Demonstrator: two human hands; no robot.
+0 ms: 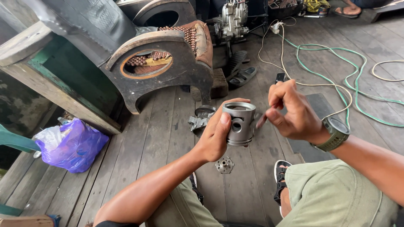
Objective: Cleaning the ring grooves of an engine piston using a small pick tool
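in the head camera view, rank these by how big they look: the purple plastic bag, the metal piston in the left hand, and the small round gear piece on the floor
1. Purple plastic bag, clearly the largest.
2. Metal piston, held in the left hand; it is nearer the camera, so it looks bigger than it really is.
3. Round gear piece, the smallest.

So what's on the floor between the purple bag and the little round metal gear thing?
Nothing: in the head view, only bare wooden floorboards lie between the purple bag and the round metal part.
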